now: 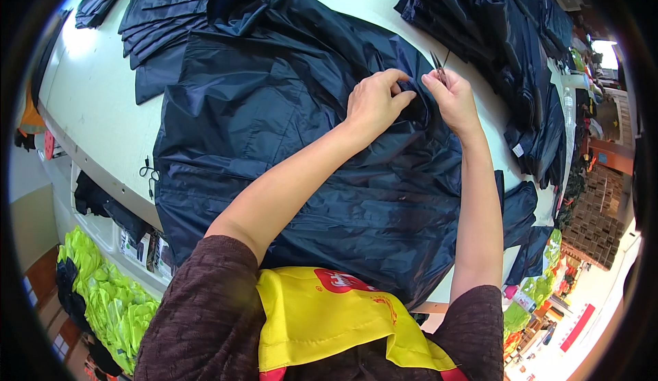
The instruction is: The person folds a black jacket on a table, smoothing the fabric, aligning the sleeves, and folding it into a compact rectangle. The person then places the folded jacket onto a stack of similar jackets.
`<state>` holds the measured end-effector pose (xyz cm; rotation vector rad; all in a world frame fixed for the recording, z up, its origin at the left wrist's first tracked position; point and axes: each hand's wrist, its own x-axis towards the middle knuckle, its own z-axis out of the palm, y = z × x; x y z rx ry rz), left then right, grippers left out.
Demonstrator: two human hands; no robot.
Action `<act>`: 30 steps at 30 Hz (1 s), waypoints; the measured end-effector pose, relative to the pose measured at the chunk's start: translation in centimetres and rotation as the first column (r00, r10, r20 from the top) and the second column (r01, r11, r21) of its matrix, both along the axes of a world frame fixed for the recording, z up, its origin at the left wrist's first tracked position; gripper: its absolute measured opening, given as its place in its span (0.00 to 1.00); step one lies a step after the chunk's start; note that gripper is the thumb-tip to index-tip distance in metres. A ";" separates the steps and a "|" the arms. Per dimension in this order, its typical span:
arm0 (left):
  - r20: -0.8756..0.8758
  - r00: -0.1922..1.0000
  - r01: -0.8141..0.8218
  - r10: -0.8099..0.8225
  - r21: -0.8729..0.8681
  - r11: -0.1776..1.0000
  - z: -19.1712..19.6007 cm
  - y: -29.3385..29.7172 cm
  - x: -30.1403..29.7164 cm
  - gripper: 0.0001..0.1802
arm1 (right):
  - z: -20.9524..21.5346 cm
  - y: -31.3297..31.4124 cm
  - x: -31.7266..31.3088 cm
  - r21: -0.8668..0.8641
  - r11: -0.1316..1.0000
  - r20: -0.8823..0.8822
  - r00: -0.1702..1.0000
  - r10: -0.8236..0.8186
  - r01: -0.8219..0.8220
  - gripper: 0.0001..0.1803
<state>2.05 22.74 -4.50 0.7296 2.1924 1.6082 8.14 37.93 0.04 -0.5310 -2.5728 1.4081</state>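
A large dark navy garment (274, 106) of thin, shiny cloth is spread in folds across the table in front of me. My left hand (380, 103) rests on its right part, the fingers curled in at a fold of the cloth and the thumb bent toward them. Just to the right, my right hand (452, 103) is closed around small dark thread snips (439, 69), their pointed blades standing up past the thumb and index finger. The two hands are a short gap apart, and the cloth's edge between them lies in deep shadow.
Folded navy pieces (161, 17) are stacked at the far left of the pale table (89, 100). More navy garments (480, 31) pile up at the far right. A black cord (149, 172) lies near the left edge. Below left is a bright yellow-green heap (110, 305).
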 end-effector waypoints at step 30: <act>-0.512 0.814 -0.053 -0.273 -0.534 0.844 -0.4 -10.4 2.8 0.17 | -2.5 1.2 0.1 0.046 0.837 -0.218 0.823 -0.524 0.545 0.13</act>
